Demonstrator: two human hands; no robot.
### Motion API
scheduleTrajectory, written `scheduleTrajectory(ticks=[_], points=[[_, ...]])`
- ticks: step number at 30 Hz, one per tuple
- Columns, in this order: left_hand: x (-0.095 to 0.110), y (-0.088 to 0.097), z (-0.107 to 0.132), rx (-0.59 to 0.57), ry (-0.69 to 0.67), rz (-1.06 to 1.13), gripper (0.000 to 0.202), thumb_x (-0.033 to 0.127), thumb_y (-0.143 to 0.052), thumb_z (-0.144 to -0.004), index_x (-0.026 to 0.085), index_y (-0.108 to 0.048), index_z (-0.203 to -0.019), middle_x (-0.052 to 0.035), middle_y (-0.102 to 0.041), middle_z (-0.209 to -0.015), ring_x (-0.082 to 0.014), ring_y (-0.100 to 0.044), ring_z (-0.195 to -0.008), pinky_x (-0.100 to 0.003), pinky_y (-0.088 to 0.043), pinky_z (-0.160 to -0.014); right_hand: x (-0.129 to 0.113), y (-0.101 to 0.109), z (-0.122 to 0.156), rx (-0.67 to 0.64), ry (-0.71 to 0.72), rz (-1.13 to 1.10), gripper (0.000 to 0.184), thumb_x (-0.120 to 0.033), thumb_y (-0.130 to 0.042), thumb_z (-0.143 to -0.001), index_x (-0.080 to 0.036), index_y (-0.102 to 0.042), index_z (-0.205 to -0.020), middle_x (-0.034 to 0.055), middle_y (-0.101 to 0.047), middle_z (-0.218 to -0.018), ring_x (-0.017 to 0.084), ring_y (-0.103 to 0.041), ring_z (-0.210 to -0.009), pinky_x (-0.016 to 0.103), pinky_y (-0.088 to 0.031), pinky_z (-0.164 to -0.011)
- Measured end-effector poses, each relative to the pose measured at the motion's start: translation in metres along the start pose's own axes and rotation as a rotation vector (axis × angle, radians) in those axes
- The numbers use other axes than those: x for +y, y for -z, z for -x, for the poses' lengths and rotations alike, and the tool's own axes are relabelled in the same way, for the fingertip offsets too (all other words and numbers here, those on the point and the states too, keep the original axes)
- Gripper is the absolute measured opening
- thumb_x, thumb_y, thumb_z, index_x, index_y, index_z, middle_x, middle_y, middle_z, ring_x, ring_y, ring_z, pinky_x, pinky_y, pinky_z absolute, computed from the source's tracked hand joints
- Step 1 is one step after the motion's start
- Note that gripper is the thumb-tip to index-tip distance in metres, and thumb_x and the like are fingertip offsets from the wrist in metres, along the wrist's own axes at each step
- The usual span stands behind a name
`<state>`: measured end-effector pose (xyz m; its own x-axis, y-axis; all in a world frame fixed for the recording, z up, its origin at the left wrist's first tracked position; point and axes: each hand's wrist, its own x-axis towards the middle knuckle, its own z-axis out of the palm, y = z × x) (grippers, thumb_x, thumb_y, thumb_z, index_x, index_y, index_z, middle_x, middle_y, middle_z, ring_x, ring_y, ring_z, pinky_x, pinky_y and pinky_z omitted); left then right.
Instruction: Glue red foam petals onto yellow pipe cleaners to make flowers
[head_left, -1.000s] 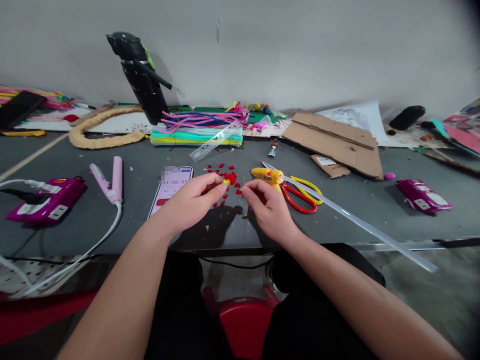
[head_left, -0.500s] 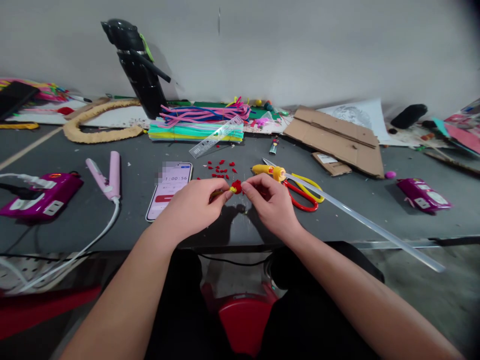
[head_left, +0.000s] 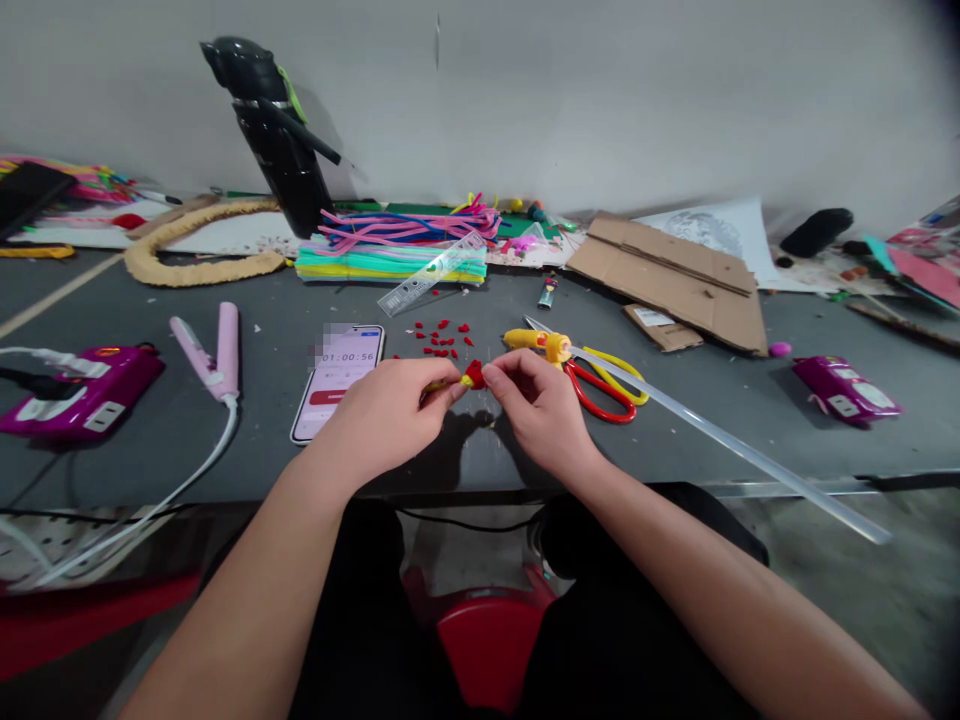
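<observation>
Between my hands, just above the table, is a small red fuzzy flower (head_left: 475, 374) with a yellow base and stem. My left hand (head_left: 409, 400) is closed, thumb and forefinger pinching the yellow stem. The fingertips of my right hand (head_left: 536, 400) are pinched together at the red part's right side; whether they grip a petal or only press it is hidden. Several small red fuzzy pieces (head_left: 442, 338) lie scattered just behind the flower. A phone (head_left: 337, 375) showing a timer lies under and beside my left forearm.
Right of my hands lie red-and-yellow scissors (head_left: 611, 400) and a yellow glue gun (head_left: 556, 346) with a long clear glue stick (head_left: 735, 440). Behind are a lighter (head_left: 547, 292), a ruler (head_left: 431, 275), pipe cleaners (head_left: 397, 262) and cardboard (head_left: 675, 280). A pink hair straightener (head_left: 217, 360) lies left.
The red flower head has turned slightly between my fingers, and less of its yellow base shows. Both hands stay in almost the same place.
</observation>
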<state>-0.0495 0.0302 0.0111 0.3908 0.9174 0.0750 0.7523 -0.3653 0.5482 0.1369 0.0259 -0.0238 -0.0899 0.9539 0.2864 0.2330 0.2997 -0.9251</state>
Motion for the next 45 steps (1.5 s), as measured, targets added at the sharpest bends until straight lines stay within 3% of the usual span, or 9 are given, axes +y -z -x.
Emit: scheduleTrajectory(ticks=[24,37,45], points=[[-0.0002,-0.0008,-0.0001,-0.005,-0.001,0.033,0.027,0.040,-0.049,-0.094,0.024,-0.071,-0.091,-0.0010,-0.070,-0.081,-0.0163,-0.058,-0.071,-0.026,-0.036,-0.059,-0.0016,0.0010,0.0019,0.018,-0.043,0.007,0.023,-0.040,-0.064,-0.090,-0.018,-0.063,-0.082,0.0024,-0.067,-0.078,0.013,-0.057,-0.067,0.028,-0.043,-0.060],[0.0053,0.0043,0.0003,0.036,-0.039,0.066,0.031,0.040,-0.048,-0.091,0.021,-0.072,-0.088,-0.0023,-0.070,-0.073,-0.0162,-0.058,-0.067,-0.026,-0.039,-0.059,-0.0019,0.0003,0.0027,0.025,-0.060,0.015,0.025,-0.042,-0.063,-0.090,-0.019,-0.061,-0.081,-0.0014,-0.057,-0.069,0.010,-0.047,-0.059,0.027,-0.037,-0.055],[0.0035,0.0034,0.0003,0.043,-0.054,0.066,0.030,0.040,-0.049,-0.091,0.022,-0.073,-0.088,-0.0020,-0.069,-0.071,-0.0165,-0.057,-0.065,-0.027,-0.039,-0.057,-0.0025,0.0009,0.0022,0.021,-0.050,0.026,0.028,-0.045,-0.063,-0.090,-0.019,-0.060,-0.080,-0.0002,-0.059,-0.070,0.011,-0.048,-0.061,0.027,-0.039,-0.055]])
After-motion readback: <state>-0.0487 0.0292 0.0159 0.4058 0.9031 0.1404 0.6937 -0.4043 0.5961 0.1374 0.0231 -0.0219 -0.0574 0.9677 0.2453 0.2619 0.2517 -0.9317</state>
